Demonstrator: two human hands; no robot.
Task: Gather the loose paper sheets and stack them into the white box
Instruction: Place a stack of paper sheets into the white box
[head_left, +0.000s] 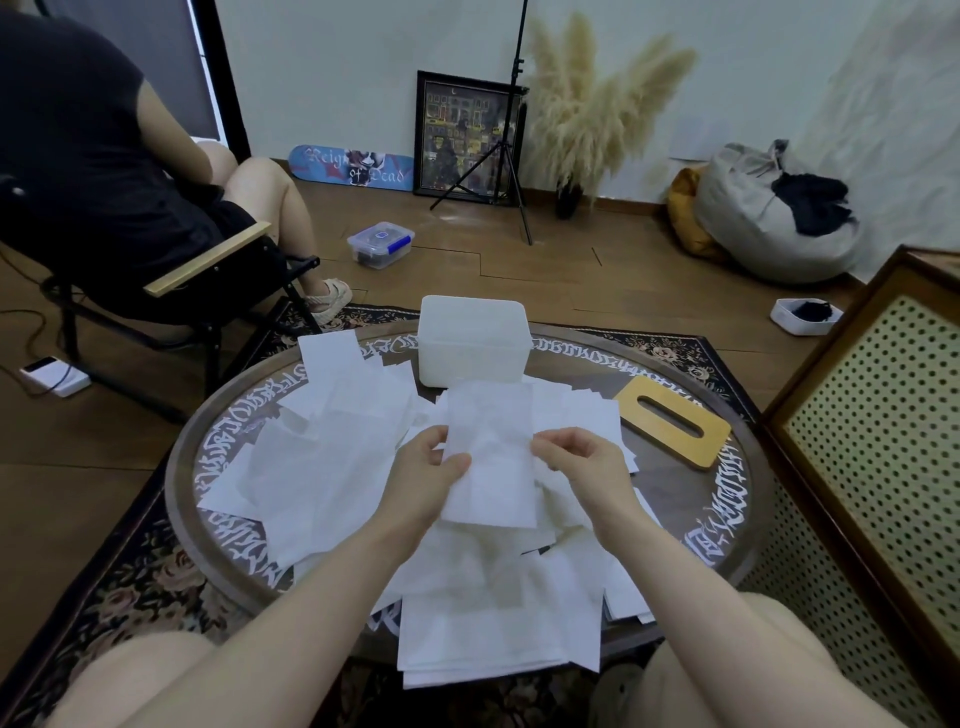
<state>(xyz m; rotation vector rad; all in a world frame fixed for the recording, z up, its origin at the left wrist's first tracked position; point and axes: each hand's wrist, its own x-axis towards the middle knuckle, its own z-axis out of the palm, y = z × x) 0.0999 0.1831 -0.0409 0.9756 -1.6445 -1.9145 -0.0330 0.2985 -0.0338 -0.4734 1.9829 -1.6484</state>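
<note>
Both hands meet at the middle of the frame over a round table (727, 540), each pinching one side edge of the same white sheet (491, 452). On the left hand (423, 480) the thumb lies across the front of the paper near its left edge with the fingers curled behind it; on the right hand (582, 467) the thumb and bent fingers close narrowly on the right edge. That held sheet hangs upright and a little crumpled, lifted above the rest of the loose paper sheets (332, 452), which lie overlapping across most of the tabletop, from the upper left of the table down to a thicker pile (493, 634) at the lower centre, just above the person's knees. Beyond the held sheet, at the far edge of the table, stands the white box (474, 340), open at the top. To its right, lying flat on the table, is a yellow wooden lid with an oval slot (672, 428). White ornamental lettering runs round the table's rim, too stylised to read. At the upper left of the frame a skateboard deck (353, 167) leans along the wall, and its script reads "Reign of Dead". Another person sits in a folding chair (208, 270) at the left.
</note>
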